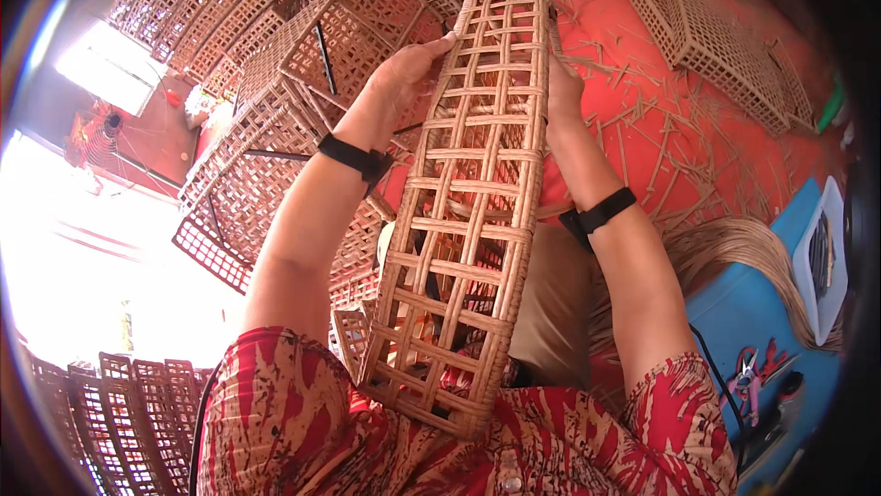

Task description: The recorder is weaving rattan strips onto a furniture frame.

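Note:
A long woven rattan basket (pixel 470 268) of open square lattice is tilted up in front of me, its near end against my patterned shirt and its far end raised. My left hand (pixel 415 66) grips its left edge near the far end, thumb laid along the rim and the other fingers partly hidden behind. On the opposite edge my right hand (pixel 563 92) is closed round the side, most of its fingers hidden by the weave. Black straps circle both my forearms.
More woven rattan baskets (pixel 711 46) lie at the far right, on a red floor (pixel 606 28) strewn with cane scraps. Lattice frames (pixel 266 143) pile up on the left. On a blue sheet (pixel 734 308) at right are a cane bundle (pixel 734 253), a white tray (pixel 823 262) and pliers (pixel 754 386).

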`<state>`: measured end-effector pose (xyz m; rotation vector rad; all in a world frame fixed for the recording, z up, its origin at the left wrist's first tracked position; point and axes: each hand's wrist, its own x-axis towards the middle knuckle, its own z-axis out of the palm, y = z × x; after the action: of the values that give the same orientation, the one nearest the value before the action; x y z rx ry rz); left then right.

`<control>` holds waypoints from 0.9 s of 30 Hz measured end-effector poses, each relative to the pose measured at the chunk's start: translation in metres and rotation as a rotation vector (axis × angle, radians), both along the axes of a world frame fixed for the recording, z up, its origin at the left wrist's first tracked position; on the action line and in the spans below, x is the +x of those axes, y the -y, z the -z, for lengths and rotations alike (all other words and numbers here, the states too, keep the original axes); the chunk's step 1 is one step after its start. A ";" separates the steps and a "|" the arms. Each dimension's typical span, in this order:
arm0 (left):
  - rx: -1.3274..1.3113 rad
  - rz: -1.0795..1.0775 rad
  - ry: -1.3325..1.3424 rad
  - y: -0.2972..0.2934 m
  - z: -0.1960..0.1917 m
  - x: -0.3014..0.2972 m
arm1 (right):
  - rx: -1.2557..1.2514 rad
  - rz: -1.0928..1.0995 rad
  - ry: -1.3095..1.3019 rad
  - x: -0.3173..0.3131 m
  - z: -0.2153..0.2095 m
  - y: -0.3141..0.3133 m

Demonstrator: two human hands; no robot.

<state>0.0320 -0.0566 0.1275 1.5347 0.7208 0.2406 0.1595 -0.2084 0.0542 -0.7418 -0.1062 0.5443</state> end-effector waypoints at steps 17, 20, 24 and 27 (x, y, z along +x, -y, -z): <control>-0.550 -0.162 0.351 0.018 0.016 0.018 | 0.075 -0.311 0.116 0.013 0.002 0.017; -0.656 -0.214 0.388 0.022 0.017 0.022 | 0.012 -0.300 0.154 0.014 0.004 0.024; -0.635 -0.255 0.406 0.025 0.019 0.024 | 0.031 -0.144 0.017 0.029 0.008 0.026; -0.613 -0.245 0.416 0.025 0.019 0.024 | 0.013 0.116 -0.064 0.043 0.005 0.028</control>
<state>0.0557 -0.0814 0.1082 0.7780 0.5741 0.4590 0.2020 -0.2366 0.0492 -0.7122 -0.0071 0.4556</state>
